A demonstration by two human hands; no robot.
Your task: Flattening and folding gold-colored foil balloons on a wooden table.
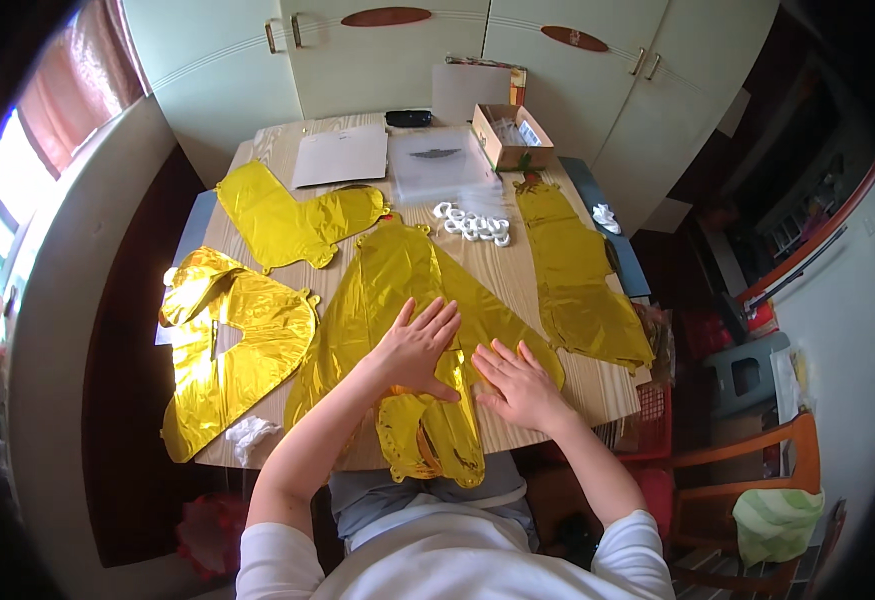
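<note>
A large gold foil balloon (382, 290), uninflated, lies flat in the middle of the wooden table, wide at the near side and narrow at the far end. My left hand (414, 347) rests palm down on it with fingers spread. Close to its right, my right hand (519, 385) lies flat on the same balloon near its right edge, fingers stretched out. Between my forearms a folded, crinkled part of gold foil (432, 435) hangs over the table's near edge. Neither hand grips anything.
More flat gold balloons lie around: an angled one (277, 210) far left, a curved one (247, 330) near left, a long one (567, 260) right. Beyond are white linked rings (472, 223), clear plastic bags (437, 165), a grey sheet (340, 157) and a cardboard box (510, 150).
</note>
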